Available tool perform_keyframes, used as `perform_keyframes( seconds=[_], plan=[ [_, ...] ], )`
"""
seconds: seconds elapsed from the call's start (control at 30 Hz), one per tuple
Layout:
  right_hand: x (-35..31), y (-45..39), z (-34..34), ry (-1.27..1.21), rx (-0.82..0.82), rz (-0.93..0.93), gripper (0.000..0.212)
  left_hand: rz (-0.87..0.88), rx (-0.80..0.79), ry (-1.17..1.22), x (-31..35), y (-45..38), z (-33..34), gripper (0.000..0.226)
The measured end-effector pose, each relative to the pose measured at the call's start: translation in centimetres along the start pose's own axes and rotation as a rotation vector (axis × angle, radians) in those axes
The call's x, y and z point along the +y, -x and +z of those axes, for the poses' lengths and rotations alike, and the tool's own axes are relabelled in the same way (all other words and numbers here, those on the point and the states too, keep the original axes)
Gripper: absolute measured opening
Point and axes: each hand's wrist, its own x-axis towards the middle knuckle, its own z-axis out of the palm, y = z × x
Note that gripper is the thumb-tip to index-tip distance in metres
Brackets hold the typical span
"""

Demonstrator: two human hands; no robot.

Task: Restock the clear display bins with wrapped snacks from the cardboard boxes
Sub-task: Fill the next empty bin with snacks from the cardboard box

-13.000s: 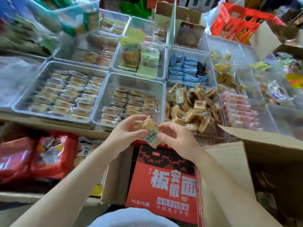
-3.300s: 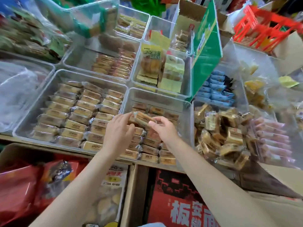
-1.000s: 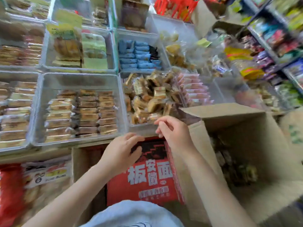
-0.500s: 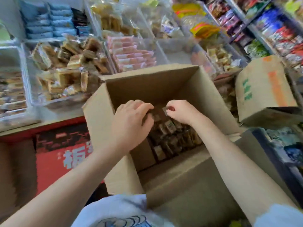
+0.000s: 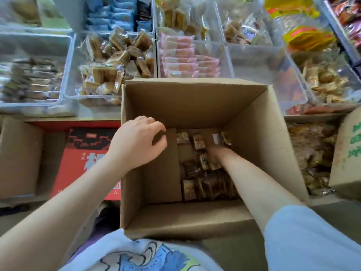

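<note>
Reaching deep into the open cardboard box (image 5: 195, 106), the right hand (image 5: 215, 153) rests among wrapped snacks (image 5: 198, 141); whether its grip holds one cannot be told. Left hand (image 5: 136, 141) hovers at the box's left wall, fingers loosely curled, holding nothing.

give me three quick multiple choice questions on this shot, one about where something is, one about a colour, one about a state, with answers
1. Where is the right hand?
A. Down inside the open brown cardboard box, among the small dark wrapped snacks
B. In a clear plastic bin
C. On the red printed carton

2. What colour are the flat packets in the clear plastic bin just beyond the box?
A. Green
B. Pink
C. Black

3. What is the left hand doing?
A. Holding a snack up
B. Pressing a bin lid
C. Resting at the box's left wall, holding nothing

Answers: 1 A, the forearm runs down into the box to the snacks. 2 B, the rows of packets are pink. 3 C, its loosely curled fingers sit at the box's left wall with no snack in them.
</note>
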Motion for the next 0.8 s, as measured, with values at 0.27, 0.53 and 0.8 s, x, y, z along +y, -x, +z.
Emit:
perform_keyframes(
  seconds=[0.27,0.53,0.8],
  plan=[
    [1.2,-0.2,-2.4,-0.06,-0.008,-0.087,0.04,-0.046,0.038,0.06,0.3,0.0,0.0,0.019],
    [-2.8,12.5,-10.4,-1.395,-0.046,-0.754,0.039,-0.166,0.2,0.49,-0.4,0.9,-1.1,0.035],
    [-15.8,18.5,-15.3,-1.514,0.066,-0.973,0.048,-0.352,0.316,0.884,-11.7,1.8,-6.9,0.025]
  ],
)
